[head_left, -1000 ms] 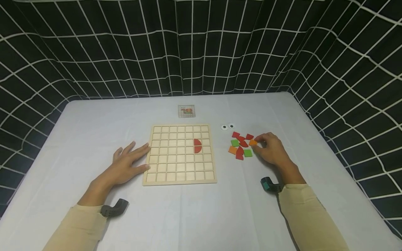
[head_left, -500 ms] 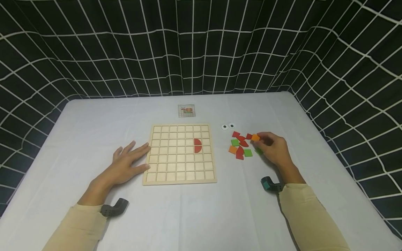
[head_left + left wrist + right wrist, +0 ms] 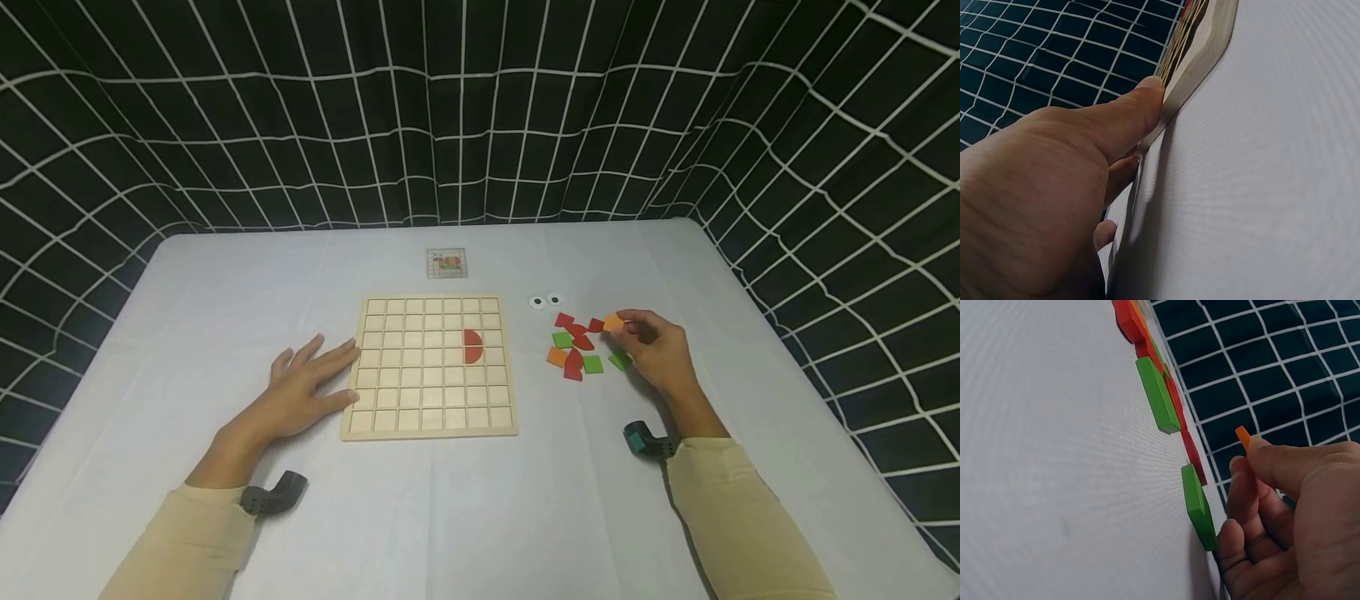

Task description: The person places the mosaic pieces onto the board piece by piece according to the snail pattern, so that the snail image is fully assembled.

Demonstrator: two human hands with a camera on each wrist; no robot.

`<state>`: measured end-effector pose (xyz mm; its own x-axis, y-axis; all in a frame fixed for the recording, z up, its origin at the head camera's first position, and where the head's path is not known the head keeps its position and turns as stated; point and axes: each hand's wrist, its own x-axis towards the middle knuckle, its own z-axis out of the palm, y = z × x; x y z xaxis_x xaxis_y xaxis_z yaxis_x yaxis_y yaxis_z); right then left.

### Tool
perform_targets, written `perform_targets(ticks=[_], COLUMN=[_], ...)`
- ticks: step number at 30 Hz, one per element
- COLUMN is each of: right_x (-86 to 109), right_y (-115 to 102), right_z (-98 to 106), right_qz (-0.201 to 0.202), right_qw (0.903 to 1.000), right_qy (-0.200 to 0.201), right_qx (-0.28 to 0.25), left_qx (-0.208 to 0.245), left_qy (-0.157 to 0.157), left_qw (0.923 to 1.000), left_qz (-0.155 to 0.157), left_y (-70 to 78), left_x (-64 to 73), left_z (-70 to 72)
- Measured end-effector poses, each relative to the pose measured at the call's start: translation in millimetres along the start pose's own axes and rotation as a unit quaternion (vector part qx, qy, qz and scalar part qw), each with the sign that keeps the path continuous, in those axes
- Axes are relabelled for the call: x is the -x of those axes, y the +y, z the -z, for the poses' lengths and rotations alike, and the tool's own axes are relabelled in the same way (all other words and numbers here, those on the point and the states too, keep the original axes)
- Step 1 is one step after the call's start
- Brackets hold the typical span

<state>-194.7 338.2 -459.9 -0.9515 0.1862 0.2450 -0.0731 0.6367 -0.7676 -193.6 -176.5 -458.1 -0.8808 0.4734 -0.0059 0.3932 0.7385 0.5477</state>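
The right hand (image 3: 1291,515) pinches a small, flat orange piece (image 3: 1242,436). Near the hand, a flat green piece (image 3: 1198,507) lies on a white surface (image 3: 1054,456); flat red pieces (image 3: 1126,320) lie farther off.

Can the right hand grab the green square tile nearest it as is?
Probably not cleanly: the right hand pinches an orange tile, so its grip looks occupied. The green square tile itself lies close by, nothing stacked on it.

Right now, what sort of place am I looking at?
Probably a filming corner set up around a play table: dark cloth with white lines hangs behind it, a wooden puzzle board lies on it, and small wrist cameras show too.
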Motion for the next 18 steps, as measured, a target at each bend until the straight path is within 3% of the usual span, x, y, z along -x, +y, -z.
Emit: perform_targets(ticks=[9,18], right_x=[3.0,1.8], right_y=[-19,-57], right_z=[2,-16], right_qz=[-0.041,0.01], right_qw=[0.9961,0.9912], right_qy=[-0.034,-0.09], right_qx=[-0.07,-0.097], left_qx=[0.003,-0.01], left_qy=[-0.004,0.002], left_qw=[1.0,0.9999], left_qz=[0.001,-0.001], left_y=[-2.1,-5.3], left_x=[-0.8,-1.3], left_z=[-1.3,-2.7])
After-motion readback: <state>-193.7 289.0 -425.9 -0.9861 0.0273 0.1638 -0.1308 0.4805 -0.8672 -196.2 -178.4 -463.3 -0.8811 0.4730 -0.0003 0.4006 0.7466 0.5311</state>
